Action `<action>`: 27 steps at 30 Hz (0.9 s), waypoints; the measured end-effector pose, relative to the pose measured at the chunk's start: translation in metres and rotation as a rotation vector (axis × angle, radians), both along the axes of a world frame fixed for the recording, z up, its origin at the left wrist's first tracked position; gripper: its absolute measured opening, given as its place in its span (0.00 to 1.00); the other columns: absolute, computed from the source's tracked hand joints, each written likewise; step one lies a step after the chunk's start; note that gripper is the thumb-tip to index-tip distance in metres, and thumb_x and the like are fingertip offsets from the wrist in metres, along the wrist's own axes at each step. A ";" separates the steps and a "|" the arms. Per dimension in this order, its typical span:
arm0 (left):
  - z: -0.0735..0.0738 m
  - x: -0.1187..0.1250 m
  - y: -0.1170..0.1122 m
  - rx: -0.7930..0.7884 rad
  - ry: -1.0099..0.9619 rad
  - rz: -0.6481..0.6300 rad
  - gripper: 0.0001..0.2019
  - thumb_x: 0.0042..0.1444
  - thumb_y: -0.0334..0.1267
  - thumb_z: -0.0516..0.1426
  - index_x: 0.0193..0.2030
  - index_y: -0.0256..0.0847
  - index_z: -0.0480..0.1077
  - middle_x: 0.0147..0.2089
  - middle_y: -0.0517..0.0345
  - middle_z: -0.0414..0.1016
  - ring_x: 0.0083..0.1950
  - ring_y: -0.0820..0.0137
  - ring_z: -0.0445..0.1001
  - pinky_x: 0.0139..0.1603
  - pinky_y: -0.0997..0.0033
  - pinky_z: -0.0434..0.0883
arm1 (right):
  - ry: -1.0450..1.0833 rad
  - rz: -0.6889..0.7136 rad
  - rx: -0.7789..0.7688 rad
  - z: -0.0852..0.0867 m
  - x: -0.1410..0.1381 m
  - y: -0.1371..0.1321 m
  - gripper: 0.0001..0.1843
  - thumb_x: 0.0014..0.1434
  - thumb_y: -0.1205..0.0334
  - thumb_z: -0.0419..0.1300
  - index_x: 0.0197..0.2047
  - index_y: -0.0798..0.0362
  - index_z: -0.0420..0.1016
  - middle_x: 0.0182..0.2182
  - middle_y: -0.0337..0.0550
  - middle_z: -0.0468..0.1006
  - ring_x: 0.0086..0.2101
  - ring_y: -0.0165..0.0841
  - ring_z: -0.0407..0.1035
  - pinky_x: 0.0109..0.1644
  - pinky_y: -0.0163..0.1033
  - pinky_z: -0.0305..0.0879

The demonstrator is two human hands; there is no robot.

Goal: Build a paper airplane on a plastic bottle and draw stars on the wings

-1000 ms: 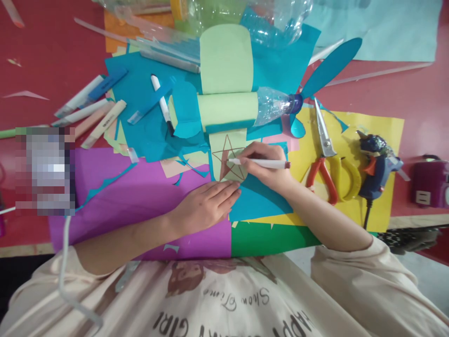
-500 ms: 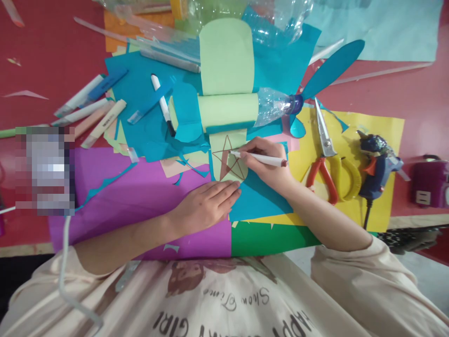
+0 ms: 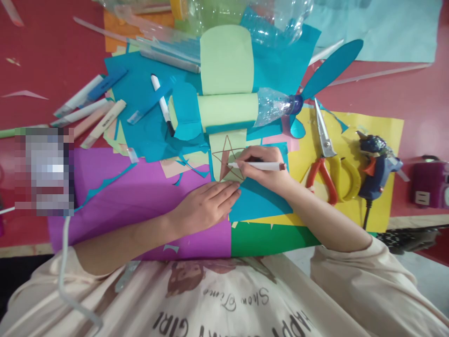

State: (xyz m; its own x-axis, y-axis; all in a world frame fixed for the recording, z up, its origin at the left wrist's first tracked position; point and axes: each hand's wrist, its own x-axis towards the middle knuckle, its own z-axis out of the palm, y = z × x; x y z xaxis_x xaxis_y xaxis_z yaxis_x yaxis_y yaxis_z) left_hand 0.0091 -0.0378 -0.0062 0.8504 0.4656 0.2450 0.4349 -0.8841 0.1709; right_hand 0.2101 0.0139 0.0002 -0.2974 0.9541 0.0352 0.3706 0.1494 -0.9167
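Observation:
A white marker point(image 3: 261, 165) with a brown end is pinched in my right hand point(image 3: 266, 164); its tip meets the pale green paper wing. On that lower wing point(image 3: 215, 140) a brown star outline point(image 3: 227, 150) is drawn, with its left leg partly coloured in. My left hand point(image 3: 206, 206) lies flat, fingers stretched, with its fingertips at the wing's near edge. The wing extends from a plastic bottle point(image 3: 271, 106) wrapped in pale green and blue paper. A matching upper wing point(image 3: 227, 61) spreads away from me, and blue propeller blades point(image 3: 333, 69) sit at the bottle's cap.
Scissors point(image 3: 324, 131) and a blue glue gun point(image 3: 375, 173) lie on yellow paper to the right. Several markers point(image 3: 105, 122) rest at left, near a blurred-out object point(image 3: 47, 171) with a cable. Clear plastic bottles point(image 3: 210, 23) lie at the back. Purple paper point(image 3: 105, 196) and scraps surround my hands.
My right hand has shifted slightly down with the marker, whose tip is now lower on the star. The bottle's upper wing has tipped slightly. My left hand stays put.

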 end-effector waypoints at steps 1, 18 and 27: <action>0.000 0.000 0.000 -0.002 0.005 -0.003 0.14 0.65 0.31 0.50 0.55 0.32 0.68 0.58 0.49 0.73 0.55 0.65 0.73 0.56 0.65 0.71 | -0.003 0.004 -0.009 0.000 0.000 0.000 0.09 0.52 0.62 0.59 0.23 0.55 0.71 0.19 0.37 0.73 0.20 0.25 0.63 0.24 0.32 0.56; 0.003 0.000 0.001 -0.028 -0.006 -0.008 0.14 0.65 0.31 0.51 0.56 0.31 0.67 0.58 0.47 0.72 0.56 0.64 0.73 0.56 0.64 0.71 | 0.042 -0.251 -0.054 -0.003 -0.001 0.010 0.20 0.54 0.47 0.61 0.21 0.52 0.67 0.16 0.35 0.67 0.19 0.24 0.58 0.23 0.34 0.52; 0.001 -0.001 0.000 -0.023 0.029 -0.011 0.15 0.66 0.33 0.50 0.57 0.32 0.67 0.60 0.47 0.71 0.58 0.65 0.71 0.59 0.65 0.69 | 0.015 -0.234 -0.052 -0.003 0.000 0.010 0.13 0.54 0.59 0.59 0.21 0.53 0.65 0.16 0.33 0.65 0.19 0.24 0.56 0.24 0.34 0.51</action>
